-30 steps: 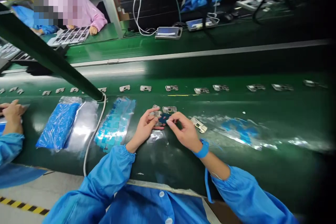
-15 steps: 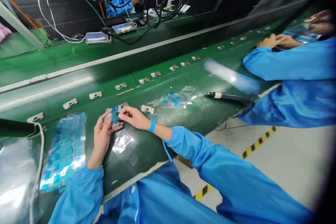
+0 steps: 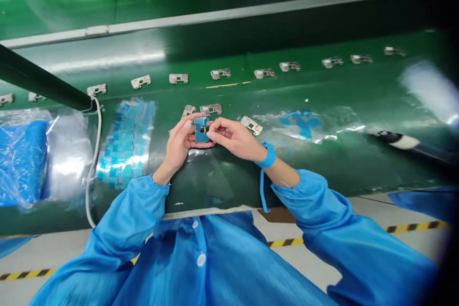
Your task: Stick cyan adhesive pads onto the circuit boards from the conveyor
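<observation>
My left hand is closed around the edges of a small blue circuit board with a dark patch and a yellow mark near its middle. From the right, my right hand meets the board with thumb and forefinger pinched at its side. Whatever is in that pinch is too small to make out. A blue wrist strap circles my right wrist. Just beyond my hands lie a silvery metal-covered part and a smaller-looking one. Another metal part rests beside my right hand.
Several similar parts lie in a row along the green belt. Left are a sheet of blue film pieces, a white cable and a bagged blue bundle. Right are blue scraps on clear film and a black-and-white pen-like tool.
My view has swung down and left, bringing the bagged bundle in and the co-workers' hands mostly out. Both hands stay at the circuit board, its dark patch now plainer to see.
</observation>
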`<action>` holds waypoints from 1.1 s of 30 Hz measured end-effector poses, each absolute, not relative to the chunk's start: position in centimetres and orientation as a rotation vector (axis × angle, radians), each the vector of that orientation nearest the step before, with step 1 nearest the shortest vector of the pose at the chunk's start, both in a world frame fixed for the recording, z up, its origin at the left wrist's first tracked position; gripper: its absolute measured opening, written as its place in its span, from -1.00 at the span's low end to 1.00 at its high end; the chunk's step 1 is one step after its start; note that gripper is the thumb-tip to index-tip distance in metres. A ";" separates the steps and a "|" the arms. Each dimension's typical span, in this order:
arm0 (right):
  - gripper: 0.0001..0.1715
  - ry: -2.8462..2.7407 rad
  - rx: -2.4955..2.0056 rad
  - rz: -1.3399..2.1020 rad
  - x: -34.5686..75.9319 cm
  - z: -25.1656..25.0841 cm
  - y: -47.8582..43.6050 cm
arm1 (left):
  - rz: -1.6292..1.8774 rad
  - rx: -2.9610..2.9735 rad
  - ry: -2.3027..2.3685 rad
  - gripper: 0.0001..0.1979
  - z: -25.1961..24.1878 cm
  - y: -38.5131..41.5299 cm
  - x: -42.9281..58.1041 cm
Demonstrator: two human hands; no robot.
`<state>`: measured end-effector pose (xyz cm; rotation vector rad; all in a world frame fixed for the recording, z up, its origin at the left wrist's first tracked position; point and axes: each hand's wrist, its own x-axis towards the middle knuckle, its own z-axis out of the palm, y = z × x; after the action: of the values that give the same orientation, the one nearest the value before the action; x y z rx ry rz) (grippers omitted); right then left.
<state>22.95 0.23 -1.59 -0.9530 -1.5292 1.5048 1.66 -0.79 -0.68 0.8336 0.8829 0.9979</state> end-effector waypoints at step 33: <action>-0.43 -1.433 -1.016 1.369 22.5 -1.3 -0.8 | 1.061 0.854 0.785 -0.58 0.2 -1.6 2.4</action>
<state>22.55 -0.78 -1.30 -1.0155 -1.4334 1.3686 2.44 -1.59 0.18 0.8536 0.7851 1.0610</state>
